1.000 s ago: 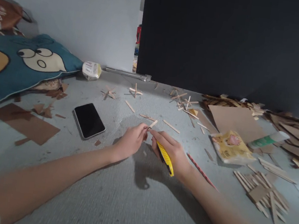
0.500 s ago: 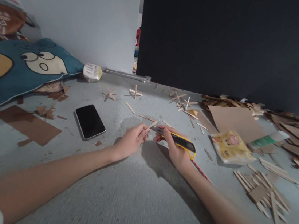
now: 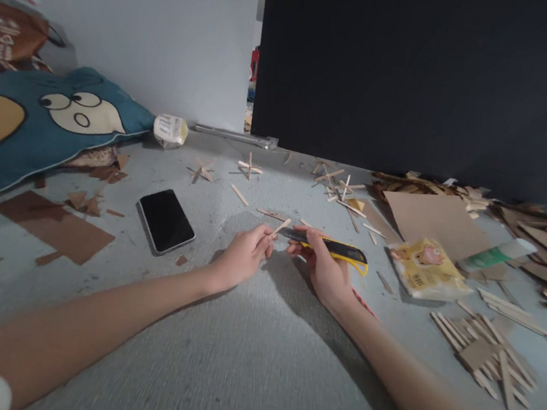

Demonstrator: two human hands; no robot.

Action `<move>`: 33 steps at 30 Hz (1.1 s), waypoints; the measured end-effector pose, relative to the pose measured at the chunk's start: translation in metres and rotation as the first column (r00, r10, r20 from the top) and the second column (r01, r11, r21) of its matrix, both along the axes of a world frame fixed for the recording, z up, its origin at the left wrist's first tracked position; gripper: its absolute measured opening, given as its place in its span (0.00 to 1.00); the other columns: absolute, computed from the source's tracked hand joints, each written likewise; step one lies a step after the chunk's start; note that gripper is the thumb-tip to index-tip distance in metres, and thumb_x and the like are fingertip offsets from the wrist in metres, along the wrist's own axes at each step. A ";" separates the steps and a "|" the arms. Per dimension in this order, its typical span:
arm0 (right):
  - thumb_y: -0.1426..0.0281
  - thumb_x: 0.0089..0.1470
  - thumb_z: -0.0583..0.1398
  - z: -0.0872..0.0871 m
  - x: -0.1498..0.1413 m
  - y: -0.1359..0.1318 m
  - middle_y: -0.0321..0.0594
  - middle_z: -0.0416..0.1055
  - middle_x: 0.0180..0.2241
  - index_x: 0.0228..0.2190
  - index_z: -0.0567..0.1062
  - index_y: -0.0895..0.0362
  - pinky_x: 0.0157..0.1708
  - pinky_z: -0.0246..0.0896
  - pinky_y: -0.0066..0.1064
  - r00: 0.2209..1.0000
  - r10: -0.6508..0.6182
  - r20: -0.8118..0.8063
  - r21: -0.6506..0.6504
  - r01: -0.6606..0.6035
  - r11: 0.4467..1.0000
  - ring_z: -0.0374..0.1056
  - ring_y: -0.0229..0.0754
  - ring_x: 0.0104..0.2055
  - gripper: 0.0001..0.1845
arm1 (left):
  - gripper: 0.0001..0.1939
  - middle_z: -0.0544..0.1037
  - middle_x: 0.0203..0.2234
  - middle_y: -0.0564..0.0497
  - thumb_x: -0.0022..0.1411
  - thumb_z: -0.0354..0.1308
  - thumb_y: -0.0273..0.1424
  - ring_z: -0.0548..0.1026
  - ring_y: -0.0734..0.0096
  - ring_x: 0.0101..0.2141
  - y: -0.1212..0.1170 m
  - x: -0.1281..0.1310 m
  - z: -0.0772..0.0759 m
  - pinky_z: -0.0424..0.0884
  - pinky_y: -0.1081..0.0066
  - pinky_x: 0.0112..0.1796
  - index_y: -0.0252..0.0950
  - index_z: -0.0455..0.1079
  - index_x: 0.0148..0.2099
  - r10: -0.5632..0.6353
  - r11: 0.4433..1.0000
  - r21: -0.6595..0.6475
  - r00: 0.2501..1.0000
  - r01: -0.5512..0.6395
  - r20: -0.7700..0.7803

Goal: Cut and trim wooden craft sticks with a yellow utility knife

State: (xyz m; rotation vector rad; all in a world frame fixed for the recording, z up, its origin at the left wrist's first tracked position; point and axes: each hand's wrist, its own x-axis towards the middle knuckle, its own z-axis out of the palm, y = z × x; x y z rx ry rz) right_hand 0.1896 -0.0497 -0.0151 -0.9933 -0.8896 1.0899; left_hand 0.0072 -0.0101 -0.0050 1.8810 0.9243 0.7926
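Note:
Between the fingertips of my left hand (image 3: 245, 253) is a short wooden craft stick (image 3: 281, 227), its free end pointing up and to the right. My right hand (image 3: 324, 270) grips a yellow and black utility knife (image 3: 343, 250). The knife's metal front end points left and lies right beside the stick; whether the blade touches the wood is too small to tell. A red cord shows behind my right wrist. Loose craft sticks lie just beyond both hands, and small crossed-stick pieces (image 3: 250, 167) stand farther back.
A phone (image 3: 166, 221) lies left of my left hand, with cut brown cardboard (image 3: 56, 227) beyond it. To the right are a yellow tissue pack (image 3: 427, 269), a glue stick (image 3: 497, 255) and a pile of craft sticks (image 3: 483, 354). A blue pillow (image 3: 61, 130) rests at the back left.
My right hand has shifted slightly right and turned the knife flatter, showing less of its yellow side. My left hand keeps the stick in nearly the same place.

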 end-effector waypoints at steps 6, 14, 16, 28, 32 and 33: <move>0.55 0.53 0.67 0.000 0.002 0.004 0.42 0.81 0.28 0.35 0.84 0.53 0.32 0.74 0.37 0.999 0.013 -0.031 -0.046 -0.015 0.999 0.76 0.45 0.28 0.15 | 0.14 0.67 0.23 0.56 0.75 0.44 0.35 0.62 0.75 0.22 0.000 0.001 -0.001 0.58 0.72 0.28 0.38 0.62 0.36 0.003 1.000 0.008 1.000 -0.003 0.004; 0.53 0.67 0.58 0.001 0.003 -0.012 0.40 0.80 0.28 0.43 0.82 0.54 0.41 0.75 0.39 0.921 -0.087 0.379 0.170 0.024 0.985 0.78 0.44 0.32 0.20 | 0.14 0.69 0.25 0.56 0.76 0.44 0.39 0.65 0.74 0.24 -0.003 0.002 0.001 0.61 0.72 0.29 0.37 0.65 0.42 -0.035 0.999 -0.019 0.996 0.037 0.077; 0.55 0.69 0.57 0.006 0.003 -0.020 0.38 0.81 0.29 0.43 0.82 0.52 0.43 0.74 0.39 0.835 -0.181 0.519 0.257 0.049 0.965 0.78 0.43 0.32 0.19 | 0.15 0.70 0.25 0.56 0.76 0.44 0.40 0.65 0.74 0.24 -0.004 0.002 0.000 0.62 0.72 0.29 0.37 0.65 0.43 -0.026 1.000 -0.007 0.997 0.027 0.075; 0.62 0.71 0.56 0.007 0.005 -0.022 0.37 0.82 0.31 0.46 0.81 0.51 0.39 0.73 0.36 0.685 -0.326 0.651 0.450 -0.003 0.893 0.79 0.41 0.32 0.14 | 0.13 0.72 0.25 0.55 0.77 0.46 0.40 0.69 0.73 0.25 -0.005 0.001 0.000 0.63 0.72 0.30 0.38 0.66 0.45 -0.007 0.999 0.047 0.997 0.004 0.079; 0.65 0.70 0.56 0.008 0.004 -0.022 0.37 0.81 0.31 0.46 0.81 0.51 0.38 0.74 0.35 0.675 -0.340 0.655 0.470 -0.011 0.883 0.79 0.40 0.31 0.13 | 0.13 0.72 0.25 0.55 0.77 0.46 0.40 0.70 0.72 0.25 -0.005 0.002 0.001 0.64 0.72 0.29 0.38 0.65 0.44 -0.008 0.999 0.053 0.998 0.005 0.070; 0.66 0.70 0.56 0.007 0.004 -0.022 0.37 0.81 0.31 0.46 0.81 0.51 0.38 0.74 0.34 0.672 -0.343 0.656 0.474 -0.013 0.880 0.79 0.39 0.31 0.13 | 0.13 0.72 0.25 0.55 0.77 0.46 0.40 0.70 0.72 0.25 -0.004 0.002 0.001 0.64 0.72 0.29 0.39 0.65 0.44 -0.007 0.998 0.058 0.998 0.003 0.067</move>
